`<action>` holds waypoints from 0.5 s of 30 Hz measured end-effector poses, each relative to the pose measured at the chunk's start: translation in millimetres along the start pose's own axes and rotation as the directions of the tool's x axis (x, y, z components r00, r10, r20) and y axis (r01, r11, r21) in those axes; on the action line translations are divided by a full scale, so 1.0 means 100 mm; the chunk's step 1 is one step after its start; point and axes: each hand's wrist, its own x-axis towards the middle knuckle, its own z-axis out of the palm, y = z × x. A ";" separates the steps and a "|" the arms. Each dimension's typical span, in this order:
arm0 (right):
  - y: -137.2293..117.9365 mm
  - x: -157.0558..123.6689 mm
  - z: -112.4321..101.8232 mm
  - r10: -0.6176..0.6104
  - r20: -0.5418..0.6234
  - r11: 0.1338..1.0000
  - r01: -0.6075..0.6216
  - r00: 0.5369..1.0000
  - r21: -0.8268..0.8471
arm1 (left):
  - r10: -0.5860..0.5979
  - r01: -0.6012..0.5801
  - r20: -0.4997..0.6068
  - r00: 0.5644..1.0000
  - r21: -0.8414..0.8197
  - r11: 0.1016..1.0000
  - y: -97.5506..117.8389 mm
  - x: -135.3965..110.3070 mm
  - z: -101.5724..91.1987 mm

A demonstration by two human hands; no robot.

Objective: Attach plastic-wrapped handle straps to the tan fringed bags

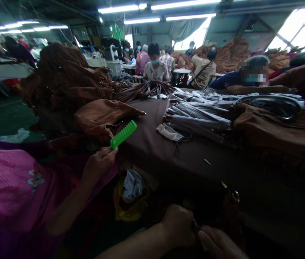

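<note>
Left hand (178,225): curled, touching our right hand (217,242); we cannot tell what either grip holds.
Brown bag (230,212): dark, with a metal ring (235,196), just beyond our hands at the worktop (152,151) edge.
Co-worker's hand (98,165): pinches a green comb (123,134).
</note>
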 end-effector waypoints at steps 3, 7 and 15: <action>-0.15 0.06 -0.17 0.112 0.152 0.983 -0.087 0.982 -0.163 | 0.017 -0.017 -0.045 0.999 0.004 1.000 0.01 -0.01 0.02; -0.40 0.14 -0.38 0.163 0.152 0.894 -0.080 0.975 -0.441 | 0.014 -0.014 -0.048 0.999 -0.014 1.000 0.03 -0.01 0.01; -0.58 0.24 -0.41 0.211 0.189 0.872 -0.098 0.959 -0.480 | 0.069 -0.076 -0.051 0.996 -0.137 0.988 -0.03 -0.04 -0.01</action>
